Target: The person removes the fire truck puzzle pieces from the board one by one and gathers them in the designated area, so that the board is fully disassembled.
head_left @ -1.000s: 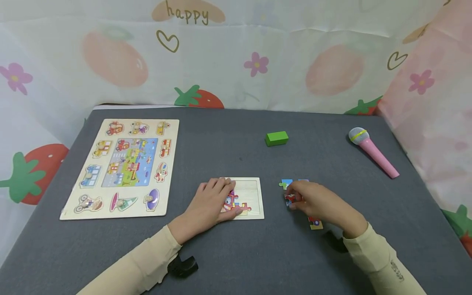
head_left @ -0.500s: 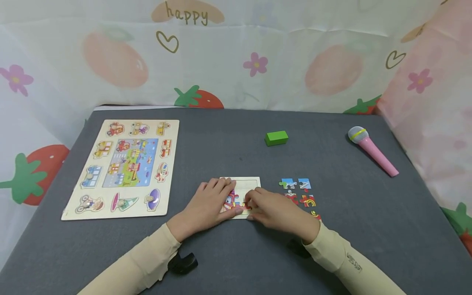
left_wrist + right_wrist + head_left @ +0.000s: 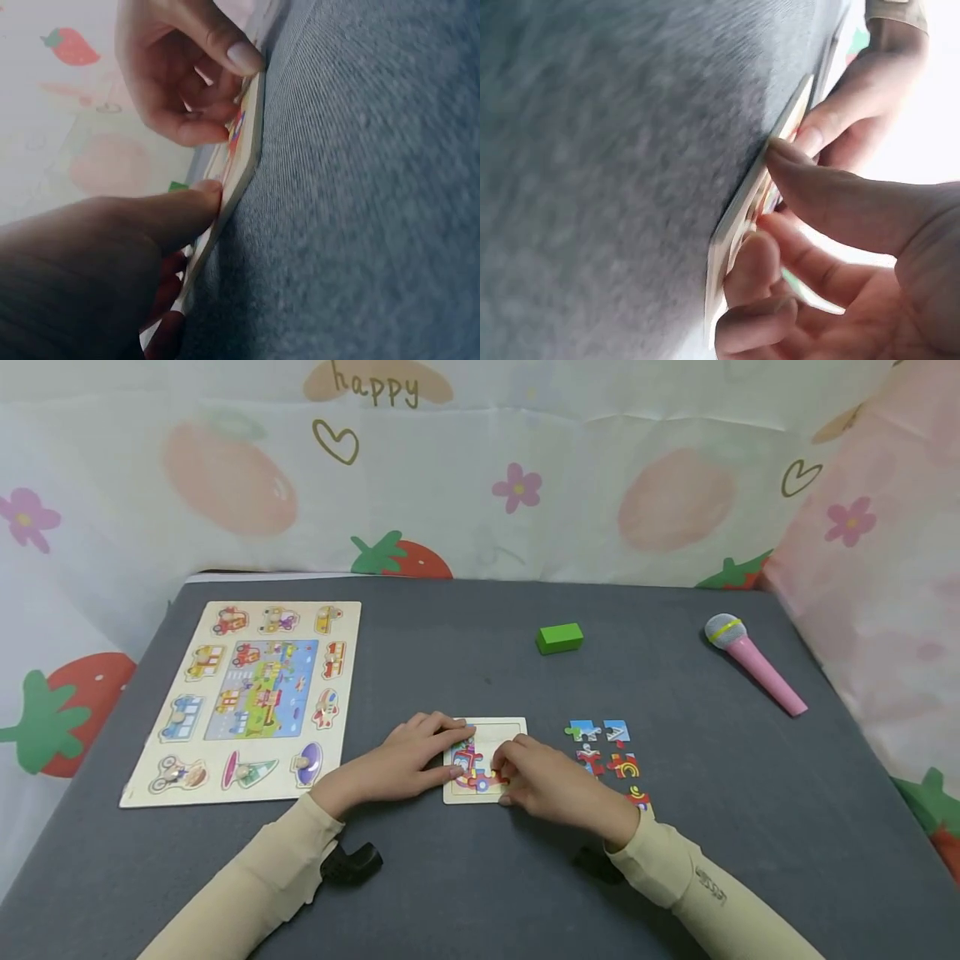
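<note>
A small wooden puzzle tray (image 3: 522, 727) lies flat in front of me, a few joined jigsaw pieces (image 3: 468, 764) along its left and near sides. My left hand (image 3: 397, 764) rests on its left edge, thumb and fingers spread and fairly straight, thumb near the pieces. Over the tray's right side, my right hand (image 3: 558, 781) pinches a jigsaw piece (image 3: 238, 129), low against the tray. Its fingers cover most of that piece in the head view. Close to the right of this hand lie several loose jigsaw pieces (image 3: 588, 760), blue ones farther off, red ones nearer.
At the left lies a large wooden knob puzzle board (image 3: 281, 756) with vehicle pieces. A green block (image 3: 559, 638) sits farther back. Toward the right edge of the dark cloth-covered table (image 3: 420, 652) lies a pink toy microphone (image 3: 757, 664). A printed curtain (image 3: 570, 435) hangs behind.
My right hand has moved left from the loose pieces to the tray, bringing a jigsaw piece. My left hand has slid left, uncovering more of the joined pieces.
</note>
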The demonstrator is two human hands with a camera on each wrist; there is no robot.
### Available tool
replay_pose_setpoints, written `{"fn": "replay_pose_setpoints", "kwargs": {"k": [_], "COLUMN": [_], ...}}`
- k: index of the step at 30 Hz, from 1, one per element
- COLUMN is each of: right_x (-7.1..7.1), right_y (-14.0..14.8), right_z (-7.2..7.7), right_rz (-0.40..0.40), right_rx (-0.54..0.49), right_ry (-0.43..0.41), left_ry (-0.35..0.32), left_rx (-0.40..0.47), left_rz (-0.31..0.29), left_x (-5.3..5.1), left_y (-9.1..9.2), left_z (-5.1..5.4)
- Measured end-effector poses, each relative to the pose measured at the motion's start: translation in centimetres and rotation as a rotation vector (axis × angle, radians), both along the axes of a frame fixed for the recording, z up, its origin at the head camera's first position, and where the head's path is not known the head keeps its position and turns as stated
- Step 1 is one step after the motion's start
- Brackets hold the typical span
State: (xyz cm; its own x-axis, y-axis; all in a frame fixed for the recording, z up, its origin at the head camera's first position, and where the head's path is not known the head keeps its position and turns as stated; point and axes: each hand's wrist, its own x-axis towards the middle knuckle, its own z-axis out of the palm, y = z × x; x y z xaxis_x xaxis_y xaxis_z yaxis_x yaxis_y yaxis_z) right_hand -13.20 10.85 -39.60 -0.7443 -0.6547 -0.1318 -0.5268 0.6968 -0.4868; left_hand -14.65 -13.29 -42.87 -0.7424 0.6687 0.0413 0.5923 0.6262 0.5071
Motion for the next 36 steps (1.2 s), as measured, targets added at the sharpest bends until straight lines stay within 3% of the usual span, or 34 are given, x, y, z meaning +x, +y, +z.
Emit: {"fn": "replay_pose_setpoints", "kwargs": {"k": [12,21,29,36], "right_x": [-0.2,-0.9,-1.4,-0.8], "right_y": [-0.7,-0.1,5.2,10.3], "right_z": [-0.1,0.5,2.3,2.5], "right_rz": [-0.108,-0.165,-0.232,-0.215], "right_rx": [-0.084,-0.142,-0.186,-0.107], "right_ry": [-0.019,-0.118,-0.161,-0.189], "left_ry": [0.021,-0.002,-0.010,-0.015], "left_rx": [-0.026,-0.036,-0.034,-0.046], "left_rz": [0.028,0.032,0.024,0.027], "left_x": [0.5,0.5,0.5,0.4], "left_y": [0.4,0.3,0.4,0.3], "left_z": [0.4,0.5,0.6,0.3]}}
